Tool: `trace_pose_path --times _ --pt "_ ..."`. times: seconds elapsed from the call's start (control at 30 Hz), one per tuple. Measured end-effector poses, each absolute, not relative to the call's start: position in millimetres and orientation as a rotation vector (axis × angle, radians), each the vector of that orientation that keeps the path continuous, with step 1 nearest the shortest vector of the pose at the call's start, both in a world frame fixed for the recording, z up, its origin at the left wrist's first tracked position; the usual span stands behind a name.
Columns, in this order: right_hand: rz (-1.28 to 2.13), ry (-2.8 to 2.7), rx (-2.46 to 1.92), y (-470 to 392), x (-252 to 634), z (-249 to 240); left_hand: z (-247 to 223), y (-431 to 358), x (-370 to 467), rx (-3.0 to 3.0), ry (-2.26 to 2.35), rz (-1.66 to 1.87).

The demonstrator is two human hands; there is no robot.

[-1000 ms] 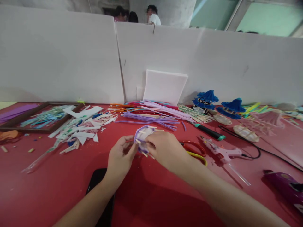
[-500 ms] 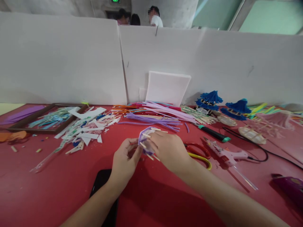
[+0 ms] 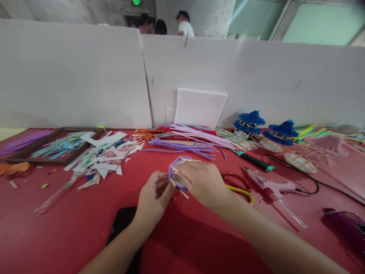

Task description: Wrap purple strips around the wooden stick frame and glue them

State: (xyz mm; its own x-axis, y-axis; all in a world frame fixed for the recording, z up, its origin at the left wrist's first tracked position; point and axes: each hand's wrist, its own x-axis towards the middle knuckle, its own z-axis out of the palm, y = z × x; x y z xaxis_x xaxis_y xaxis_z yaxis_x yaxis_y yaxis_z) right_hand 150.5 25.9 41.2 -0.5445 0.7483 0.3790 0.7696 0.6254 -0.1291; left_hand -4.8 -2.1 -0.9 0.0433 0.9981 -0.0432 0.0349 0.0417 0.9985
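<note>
The work surface is a red table [image 3: 85,220], scattered with small scraps toward the left. A white partition [image 3: 251,80] closes off its far side, with a stack of white sheets [image 3: 199,108] leaning against it. Beyond the partition I note three people, one in a white top [image 3: 186,29], a lit green exit sign [image 3: 137,2], a concrete wall and pale green panes [image 3: 316,24].

At the middle of the table, raised in front of the purple stems [image 3: 182,144], is a small purple-rimmed piece [image 3: 171,173] with pale sticks projecting from it. The left hand [image 3: 151,196] has its thumb and fingers clamped on the near-left edge. The right hand [image 3: 203,180] lies bent over the other side; its fingertips are hidden, so I cannot tell whether they are closed on anything.

Left of the hands: a brown frame [image 3: 42,161] around pale blue and green strips, and a heap of white offcuts [image 3: 108,163]. A black phone-like slab [image 3: 121,220] lies partly beneath the left forearm. To the right: red-and-yellow handles [image 3: 248,196], a pink glue gun [image 3: 275,187] and two blue roofed models [image 3: 283,130].
</note>
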Motion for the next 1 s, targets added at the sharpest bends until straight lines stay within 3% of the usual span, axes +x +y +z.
trace_pose_path --times 0.3,1.0 --pt "-0.105 -2.74 -1.133 30 157 56 -9 -3 -7 1.396 1.136 0.997" --pt "-0.106 -2.827 -1.099 34 163 64 3 -1 -5 1.387 1.173 0.945"
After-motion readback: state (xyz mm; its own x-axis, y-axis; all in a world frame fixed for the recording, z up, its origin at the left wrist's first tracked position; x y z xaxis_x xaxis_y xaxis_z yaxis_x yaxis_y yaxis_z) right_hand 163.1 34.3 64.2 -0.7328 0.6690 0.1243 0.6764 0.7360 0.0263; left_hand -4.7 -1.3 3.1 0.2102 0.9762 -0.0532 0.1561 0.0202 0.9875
